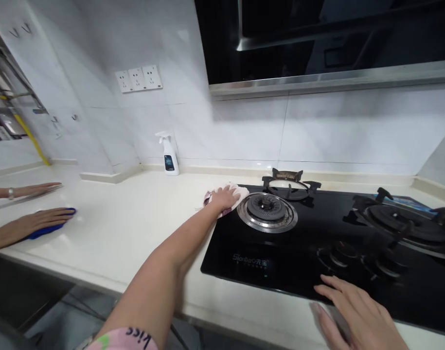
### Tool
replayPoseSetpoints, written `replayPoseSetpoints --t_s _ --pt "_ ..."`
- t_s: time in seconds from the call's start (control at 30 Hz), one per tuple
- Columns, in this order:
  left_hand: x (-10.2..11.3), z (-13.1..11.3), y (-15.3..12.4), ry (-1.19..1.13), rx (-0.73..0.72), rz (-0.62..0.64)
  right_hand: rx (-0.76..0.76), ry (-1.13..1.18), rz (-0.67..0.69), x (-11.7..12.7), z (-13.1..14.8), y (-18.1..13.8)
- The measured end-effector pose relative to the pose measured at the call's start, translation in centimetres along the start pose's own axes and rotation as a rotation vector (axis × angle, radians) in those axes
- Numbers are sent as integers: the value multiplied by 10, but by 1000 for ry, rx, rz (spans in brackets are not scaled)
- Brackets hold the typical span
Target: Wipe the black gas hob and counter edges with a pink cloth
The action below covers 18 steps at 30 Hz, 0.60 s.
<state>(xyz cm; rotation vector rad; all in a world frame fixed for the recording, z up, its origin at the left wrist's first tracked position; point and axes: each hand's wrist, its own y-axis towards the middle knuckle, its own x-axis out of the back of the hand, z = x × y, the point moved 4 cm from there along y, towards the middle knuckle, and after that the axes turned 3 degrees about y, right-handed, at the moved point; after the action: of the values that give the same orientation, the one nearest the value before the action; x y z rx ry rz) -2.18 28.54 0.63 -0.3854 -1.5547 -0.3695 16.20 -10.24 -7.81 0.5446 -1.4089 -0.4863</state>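
Note:
My left hand (224, 198) reaches far forward and presses a pale cloth (240, 190) with dark purple patches onto the black gas stove's (229, 243) back left corner. The cloth bunches under my fingers and overlaps the white counter. Just right of it is the left burner (266, 210), a round metal ring without its pan support. That black pan support (290, 187) sits behind the burner, at the stove's back edge. At the stove's front edge, my right hand (357, 311) is open with fingers spread, holding nothing, near the control knobs (342, 253).
On the far left, another person's hand rests on a blue cloth (49, 231) on the counter (134, 214). A white spray bottle (168, 154) stands by the wall. The right burner (408, 222) keeps its support. A range hood (317, 80) hangs above.

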Motion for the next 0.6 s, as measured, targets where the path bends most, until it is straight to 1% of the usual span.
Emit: replayPoseSetpoints --t_s 0.1,0.2,0.33,0.4,0.5,0.6 --pt "-1 0 -21 17 -54 -21 -30 14 -77 8 10 7" --pt "-2 -1 -60 33 -112 -40 -57 41 -119 10 17 9" --pt "-5 -5 -118 62 -182 -55 -97 66 -92 8 21 9" --pt "-7 -10 -143 72 -213 -64 -109 79 -74 8 22 9" --pt "-10 -26 -172 86 -296 -87 -115 94 -70 8 22 10" --pt "-12 -56 -193 60 -416 -80 -122 106 -62 8 23 10"
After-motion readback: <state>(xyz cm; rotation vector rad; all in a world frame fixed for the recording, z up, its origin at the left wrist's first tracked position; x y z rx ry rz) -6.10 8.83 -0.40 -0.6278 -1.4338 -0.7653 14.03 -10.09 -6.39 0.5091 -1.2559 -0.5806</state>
